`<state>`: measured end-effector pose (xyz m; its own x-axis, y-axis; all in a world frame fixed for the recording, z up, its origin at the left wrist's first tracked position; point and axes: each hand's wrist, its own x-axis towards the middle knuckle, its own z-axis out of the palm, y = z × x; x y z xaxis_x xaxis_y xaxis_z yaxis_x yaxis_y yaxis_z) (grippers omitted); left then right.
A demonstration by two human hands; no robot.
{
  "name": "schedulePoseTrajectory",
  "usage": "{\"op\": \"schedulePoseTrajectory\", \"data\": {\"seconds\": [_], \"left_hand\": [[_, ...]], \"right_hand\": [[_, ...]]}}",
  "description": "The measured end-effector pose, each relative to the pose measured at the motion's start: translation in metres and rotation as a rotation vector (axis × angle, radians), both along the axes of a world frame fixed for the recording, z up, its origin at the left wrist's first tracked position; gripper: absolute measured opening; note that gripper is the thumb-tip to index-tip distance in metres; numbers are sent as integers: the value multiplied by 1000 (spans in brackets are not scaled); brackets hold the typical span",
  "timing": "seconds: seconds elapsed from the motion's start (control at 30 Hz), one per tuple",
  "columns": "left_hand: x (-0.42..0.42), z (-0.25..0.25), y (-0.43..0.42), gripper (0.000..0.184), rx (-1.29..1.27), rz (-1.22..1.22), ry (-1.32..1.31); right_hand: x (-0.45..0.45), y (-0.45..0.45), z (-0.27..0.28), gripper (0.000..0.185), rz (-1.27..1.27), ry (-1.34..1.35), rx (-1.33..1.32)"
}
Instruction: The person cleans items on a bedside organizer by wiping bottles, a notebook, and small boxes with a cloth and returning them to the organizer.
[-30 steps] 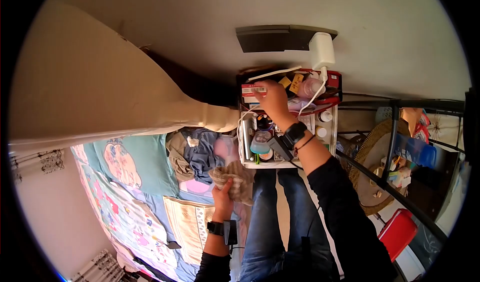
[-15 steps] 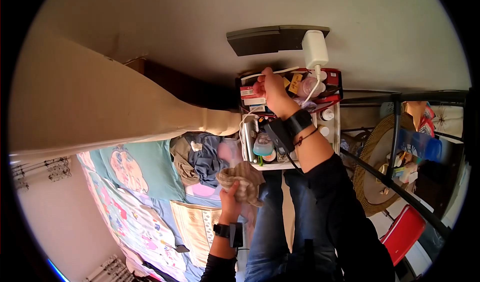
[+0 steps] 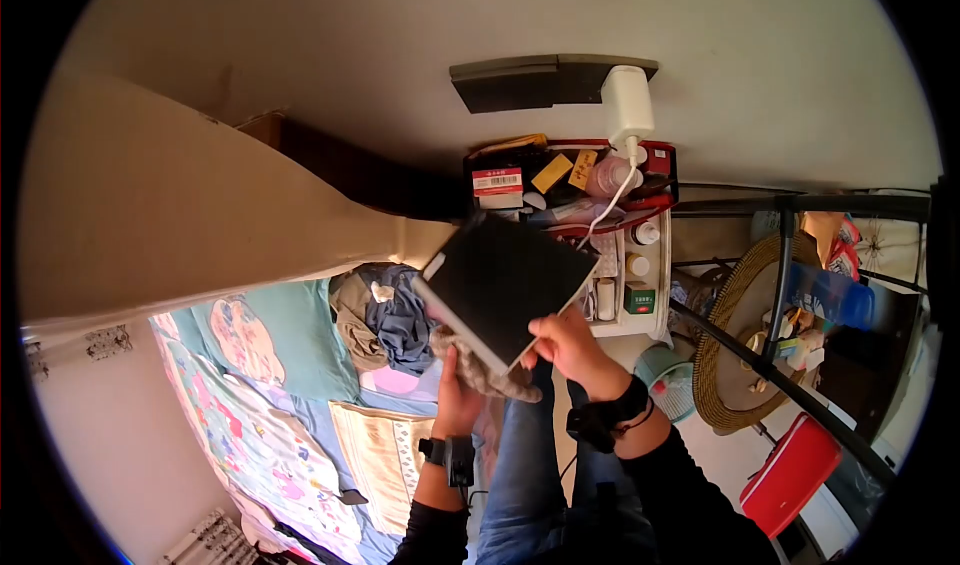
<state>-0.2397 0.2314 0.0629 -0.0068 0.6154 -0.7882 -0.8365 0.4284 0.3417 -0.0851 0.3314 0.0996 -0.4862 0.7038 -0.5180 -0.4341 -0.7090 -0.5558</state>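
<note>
My right hand (image 3: pixel 580 350) grips the lower right corner of a flat black rectangular slab (image 3: pixel 510 285) with a pale grey edge, perhaps a tablet. The slab is tilted and hangs over the front of the white bedside cabinet (image 3: pixel 655 320), hiding its left part. In my left hand (image 3: pixel 456 400) is a crumpled grey-brown cloth (image 3: pixel 490 373), bunched just under the slab's lower edge. Part of the cloth is covered by the slab, so whether they touch is hard to tell.
Behind the slab stands a red-rimmed box (image 3: pixel 655 205) of small packets and bottles. A white charger (image 3: pixel 627 105) with its cable sits above. The bed (image 3: pixel 280 435) lies left; black metal rails (image 3: pixel 785 285), a woven-rimmed round stand (image 3: pixel 715 375) and a bin (image 3: pixel 665 380) are right.
My right hand has left the red-rimmed box and come down toward me, now gripping the black slab. My left hand still holds the cloth, now beside the slab.
</note>
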Motion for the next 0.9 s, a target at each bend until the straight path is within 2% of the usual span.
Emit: {"op": "schedulePoseTrajectory", "data": {"seconds": [0.03, 0.13, 0.17, 0.23, 0.27, 0.3, 0.37, 0.4, 0.43, 0.5, 0.53, 0.7, 0.77, 0.9], "left_hand": [[2, -3, 3, 54, 31, 48, 19], [-3, -12, 9, 64, -3, 282, -236], [-4, -13, 6, 64, -9, 287, -233], [-4, -13, 4, 63, 196, 243, -316], [-6, -13, 3, 54, 198, 219, -282], [-6, -11, 2, 44, 174, 135, -114], [-1, 4, 13, 45, 92, 77, 25], [-2, 9, 17, 45, 91, 78, 23], [-4, 12, 20, 48, 112, 29, 12], [-4, 20, 26, 51, 132, -19, 0], [-2, 23, 29, 52, 160, -62, 57], [-7, 13, 28, 50, 130, -239, 254], [-10, 14, 25, 46, 138, -254, 307], [-39, 9, 17, 27, 16, -55, 266]], "right_hand": [[3, -10, -3, 15, 78, 28, -22], [13, -33, -20, 9, 234, 93, -133], [19, -40, -23, 9, 238, 96, -140], [28, -49, -25, 10, 216, 97, -124], [34, -53, -33, 11, 286, 142, 26], [37, -57, -33, 11, 288, 138, 21], [44, -65, -33, 7, 367, 38, 40], [50, -61, -34, 14, 403, 5, -80], [49, -61, -33, 14, 404, 4, -80], [43, -61, -25, 35, -147, -31, -86], [53, -59, -26, 46, -103, 73, -140], [53, -49, -24, 50, -107, -65, -27], [56, -51, -34, 53, 122, -466, 286], [57, -50, -31, 52, 29, -487, 383]]}}
